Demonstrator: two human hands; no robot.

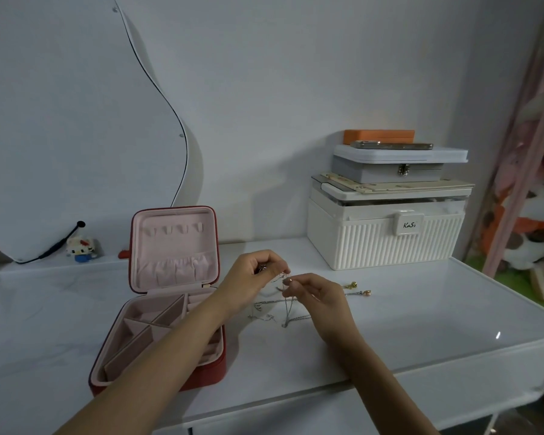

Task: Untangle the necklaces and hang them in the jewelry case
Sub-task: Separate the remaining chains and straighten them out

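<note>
A tangle of thin silver necklaces hangs from my fingers, its lower loops lying on the white tabletop. My left hand pinches the chains at the top, a small dark pendant showing in its fingers. Just to the right, my right hand pinches another strand of the same tangle. Two chain ends with small gold pendants lie on the table beyond my right hand. The red jewelry case stands open at the left, its pink lid upright with a row of hooks, none holding anything.
A white ribbed storage box with a grey box, an orange box and a phone stacked on top stands at the back right. A curved mirror and a small cat figurine are at the back left. Plush toys fill the right edge.
</note>
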